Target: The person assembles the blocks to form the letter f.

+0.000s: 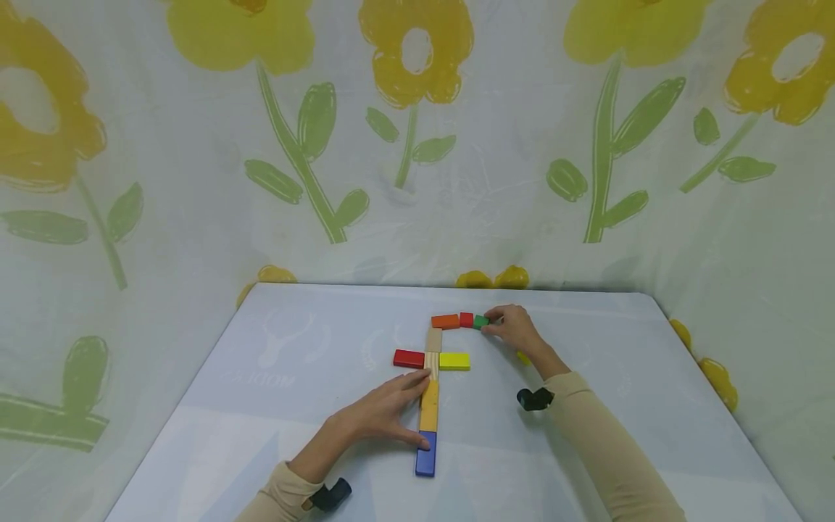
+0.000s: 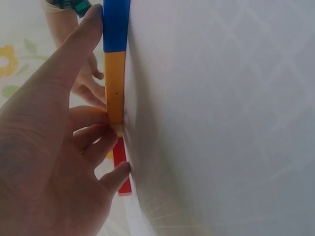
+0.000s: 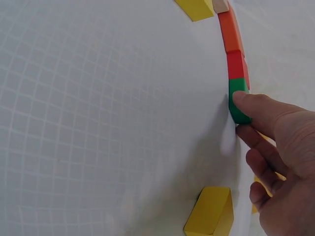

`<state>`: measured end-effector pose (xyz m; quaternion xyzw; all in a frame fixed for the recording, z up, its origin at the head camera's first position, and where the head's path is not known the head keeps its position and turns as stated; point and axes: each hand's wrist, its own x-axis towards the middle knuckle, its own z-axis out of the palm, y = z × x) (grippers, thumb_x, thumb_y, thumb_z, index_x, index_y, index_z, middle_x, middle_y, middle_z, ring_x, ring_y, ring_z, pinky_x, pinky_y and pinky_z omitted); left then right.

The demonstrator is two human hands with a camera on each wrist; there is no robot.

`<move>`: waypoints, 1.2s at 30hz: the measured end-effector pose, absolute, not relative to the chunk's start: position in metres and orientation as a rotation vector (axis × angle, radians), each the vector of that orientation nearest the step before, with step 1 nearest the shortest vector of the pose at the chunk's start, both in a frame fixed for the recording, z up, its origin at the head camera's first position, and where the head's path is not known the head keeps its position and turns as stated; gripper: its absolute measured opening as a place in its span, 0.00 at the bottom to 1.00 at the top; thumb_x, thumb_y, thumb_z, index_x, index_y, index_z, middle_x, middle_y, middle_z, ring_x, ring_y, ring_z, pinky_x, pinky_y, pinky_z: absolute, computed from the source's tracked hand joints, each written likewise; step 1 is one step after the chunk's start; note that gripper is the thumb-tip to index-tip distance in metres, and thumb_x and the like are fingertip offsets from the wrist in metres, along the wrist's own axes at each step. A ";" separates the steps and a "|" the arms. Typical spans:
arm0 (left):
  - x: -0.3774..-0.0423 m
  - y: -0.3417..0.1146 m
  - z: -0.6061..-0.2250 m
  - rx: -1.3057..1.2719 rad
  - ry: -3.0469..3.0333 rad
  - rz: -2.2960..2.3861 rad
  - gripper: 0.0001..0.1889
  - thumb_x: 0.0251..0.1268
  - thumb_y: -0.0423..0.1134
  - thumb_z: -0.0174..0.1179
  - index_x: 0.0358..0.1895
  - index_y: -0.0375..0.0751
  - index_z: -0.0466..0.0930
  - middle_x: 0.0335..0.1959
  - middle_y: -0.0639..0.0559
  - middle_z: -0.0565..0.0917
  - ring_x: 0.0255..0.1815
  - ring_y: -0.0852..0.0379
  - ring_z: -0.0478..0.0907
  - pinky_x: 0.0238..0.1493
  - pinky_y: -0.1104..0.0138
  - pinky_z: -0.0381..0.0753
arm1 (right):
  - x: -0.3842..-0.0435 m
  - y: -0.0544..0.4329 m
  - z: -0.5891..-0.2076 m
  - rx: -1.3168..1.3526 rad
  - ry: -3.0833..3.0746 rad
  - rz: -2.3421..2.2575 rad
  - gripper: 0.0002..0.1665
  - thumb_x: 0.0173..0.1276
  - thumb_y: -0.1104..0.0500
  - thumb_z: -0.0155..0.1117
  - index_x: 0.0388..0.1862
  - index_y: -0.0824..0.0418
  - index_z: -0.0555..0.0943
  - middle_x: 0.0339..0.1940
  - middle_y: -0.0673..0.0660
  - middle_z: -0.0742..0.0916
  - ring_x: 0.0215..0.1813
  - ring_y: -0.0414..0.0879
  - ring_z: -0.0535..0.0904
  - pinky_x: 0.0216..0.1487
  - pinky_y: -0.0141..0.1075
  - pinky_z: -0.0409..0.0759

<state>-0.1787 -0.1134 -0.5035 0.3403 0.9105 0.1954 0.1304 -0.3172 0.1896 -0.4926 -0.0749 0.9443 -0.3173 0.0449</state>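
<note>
In the head view, my right hand [image 1: 518, 332] pinches a small green block [image 3: 238, 110] at the right end of a short row. Beside that block in the row are a small red block [image 1: 466, 320] and an orange block [image 1: 446, 321]. My left hand [image 1: 381, 409] rests against a column of blocks, thumb on the blue block [image 1: 426, 464] and fingertips farther up, near the orange-yellow blocks [image 1: 429, 415]. Above these lie a striped wooden block [image 1: 432, 358] and a plain wooden block [image 1: 434, 340]. A long red block [image 1: 409, 359] and a yellow block [image 1: 454, 361] flank the striped one.
Another yellow block [image 3: 210, 211] lies on the white table [image 1: 261, 435], partly hidden beneath my right wrist in the head view. Beyond the table's far edge hangs a flower-printed cloth [image 1: 483, 203].
</note>
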 end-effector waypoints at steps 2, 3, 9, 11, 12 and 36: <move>-0.179 -0.113 -0.503 0.987 2.638 0.569 0.57 0.46 0.75 0.62 0.78 0.48 0.53 0.81 0.57 0.50 0.80 0.52 0.55 0.74 0.52 0.66 | -0.317 0.190 -0.493 -0.235 2.883 -0.970 0.23 0.64 0.56 0.70 0.57 0.62 0.82 0.51 0.59 0.86 0.53 0.53 0.76 0.61 0.47 0.78; -0.179 -0.113 -0.503 0.988 2.637 0.567 0.57 0.46 0.75 0.63 0.78 0.48 0.53 0.81 0.57 0.50 0.80 0.52 0.55 0.74 0.52 0.66 | -0.316 0.191 -0.493 -0.242 2.883 -0.967 0.24 0.64 0.56 0.70 0.58 0.61 0.81 0.52 0.59 0.86 0.53 0.53 0.76 0.61 0.47 0.78; -0.178 -0.113 -0.504 0.995 2.640 0.567 0.58 0.46 0.76 0.62 0.78 0.48 0.53 0.81 0.57 0.49 0.80 0.52 0.54 0.74 0.52 0.65 | -0.308 0.196 -0.489 -0.268 2.897 -0.925 0.28 0.63 0.54 0.71 0.61 0.61 0.79 0.53 0.60 0.86 0.55 0.55 0.76 0.62 0.49 0.77; -0.178 -0.113 -0.504 0.997 2.638 0.567 0.58 0.46 0.76 0.61 0.78 0.48 0.53 0.81 0.57 0.49 0.80 0.52 0.54 0.74 0.52 0.65 | -0.305 0.200 -0.487 -0.271 2.905 -0.910 0.29 0.63 0.53 0.71 0.61 0.61 0.79 0.54 0.60 0.86 0.55 0.55 0.76 0.61 0.49 0.77; -0.178 -0.113 -0.503 0.996 2.639 0.564 0.58 0.46 0.76 0.62 0.78 0.48 0.53 0.81 0.57 0.49 0.80 0.52 0.54 0.75 0.52 0.65 | -0.304 0.202 -0.485 -0.273 2.909 -0.909 0.29 0.63 0.53 0.71 0.61 0.61 0.79 0.54 0.60 0.85 0.55 0.55 0.76 0.61 0.49 0.78; -0.179 -0.111 -0.501 0.948 2.636 0.549 0.57 0.46 0.76 0.62 0.78 0.50 0.53 0.81 0.59 0.49 0.80 0.53 0.53 0.74 0.51 0.65 | -0.263 0.260 -0.490 -0.374 3.016 -0.901 0.27 0.58 0.51 0.75 0.52 0.64 0.84 0.46 0.62 0.87 0.44 0.52 0.79 0.43 0.40 0.79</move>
